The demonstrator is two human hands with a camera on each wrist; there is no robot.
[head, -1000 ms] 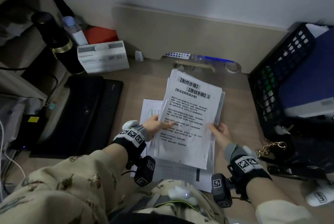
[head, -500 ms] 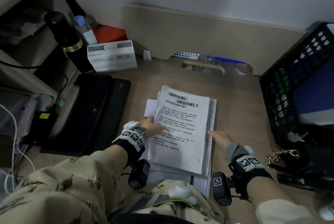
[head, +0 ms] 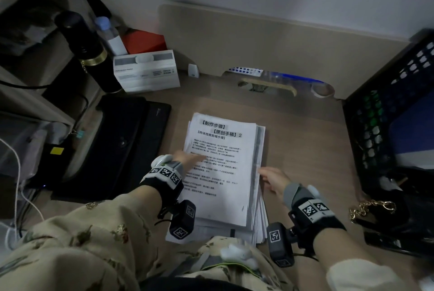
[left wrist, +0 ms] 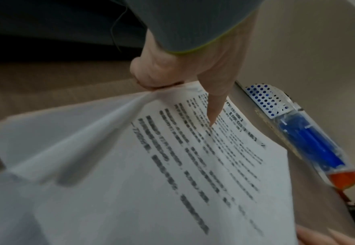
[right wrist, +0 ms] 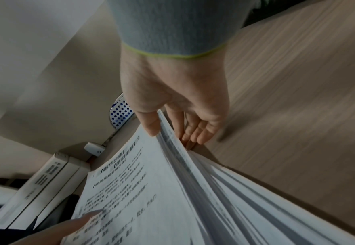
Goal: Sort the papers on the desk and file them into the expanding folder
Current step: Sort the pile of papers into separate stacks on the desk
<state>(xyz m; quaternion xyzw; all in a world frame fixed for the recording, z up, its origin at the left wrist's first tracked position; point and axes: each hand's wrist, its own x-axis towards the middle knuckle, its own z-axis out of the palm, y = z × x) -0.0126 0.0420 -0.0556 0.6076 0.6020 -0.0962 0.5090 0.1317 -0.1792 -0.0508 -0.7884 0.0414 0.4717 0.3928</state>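
Observation:
A thick stack of printed papers lies flat in the middle of the wooden desk, its top sheet headed with bold Chinese text. My left hand holds its left edge. In the left wrist view this left hand has one finger laid on the top sheet and the others curled under the edge. My right hand is at the right edge. Seen from the right wrist, my right hand has the thumb on top and the fingers under the upper sheets. A flat black folder-like case lies left of the stack.
A black flask, a water bottle and a white box stand at the back left. A clear pen case lies under the back board. A black mesh crate and a gold chain fill the right side.
The stack, held tilted above the desk a second ago, has come down and now lies flat. Both hands have stayed at its left and right edges.

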